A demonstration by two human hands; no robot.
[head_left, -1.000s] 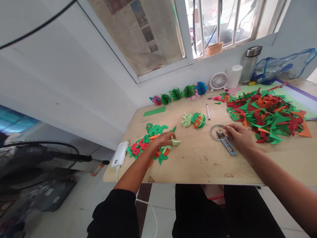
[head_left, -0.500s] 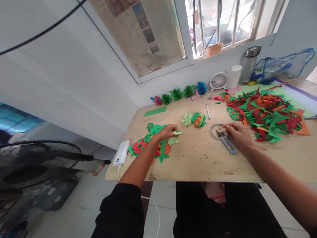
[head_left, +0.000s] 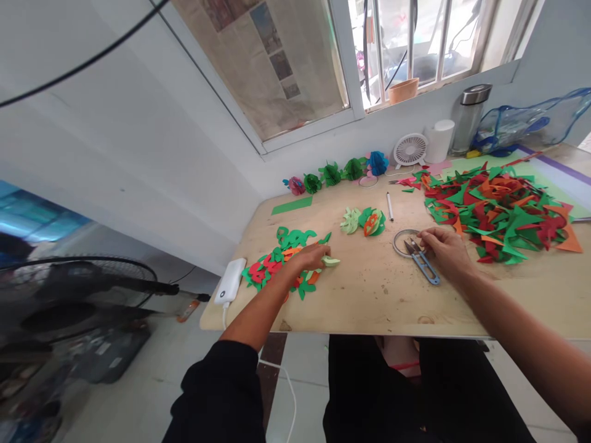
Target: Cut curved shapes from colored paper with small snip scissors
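Note:
My left hand [head_left: 313, 257] pinches a light green paper piece [head_left: 330, 261] at the right edge of a pile of green, red and orange cut paper shapes [head_left: 294, 239]. On the right, my right hand [head_left: 441, 242] has its fingers closed at the rim of a grey ring [head_left: 398, 245]. Small blue-handled snips [head_left: 423, 263] lie beside these fingers, blades over the ring. Between the hands, farther back, sit a light green paper flower [head_left: 351, 220] and a green one with an orange centre [head_left: 371, 221].
A large heap of paper scraps [head_left: 501, 209] covers the right side. Behind are a white pen [head_left: 390, 206], a small fan [head_left: 410, 149], a bottle [head_left: 471, 120] and paper flowers [head_left: 331, 174]. A white power bank [head_left: 230, 281] lies at the left edge.
My left hand has moved slightly down toward the table's front edge with the light green piece. A green leaf shape now shows behind it. My right hand has stayed by the ring.

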